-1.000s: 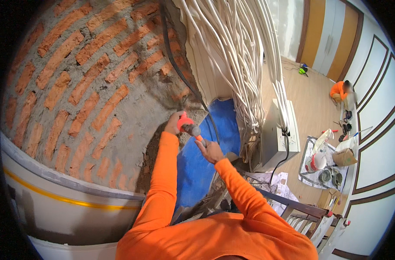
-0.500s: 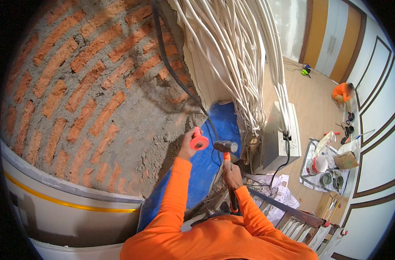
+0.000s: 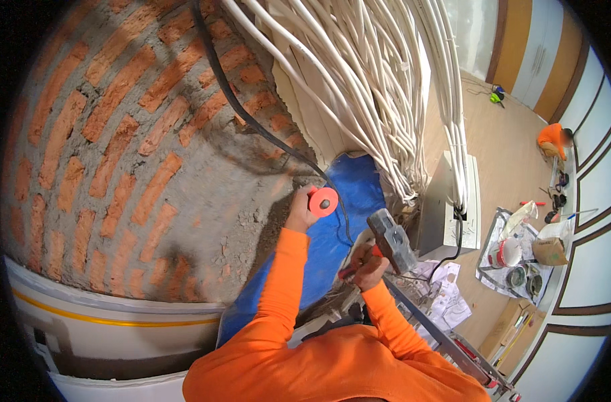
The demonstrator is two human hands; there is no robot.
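My left hand (image 3: 299, 211) grips a chisel with a round red hand guard (image 3: 324, 202) at the edge of the chipped brick and mortar wall (image 3: 111, 167). My right hand (image 3: 369, 270) is closed on a club hammer (image 3: 392, 238), its heavy grey head raised to the right of the chisel. Mortar crumbs lie beside a blue sheet (image 3: 282, 288) under my arms. A black cable (image 3: 245, 117) runs down the wall past the chisel.
Bundled white cables (image 3: 379, 94) drop beside a metal box (image 3: 461, 234). A railing (image 3: 453, 352) is below right. On the floor (image 3: 486, 147) are papers, buckets (image 3: 506, 253) and tools. A co-worker in orange (image 3: 550, 136) crouches by the panelled wall at right.
My left hand moved right and down from the wall, then slightly up with the chisel. The hammer swung out from the chisel toward the right, its head turning.
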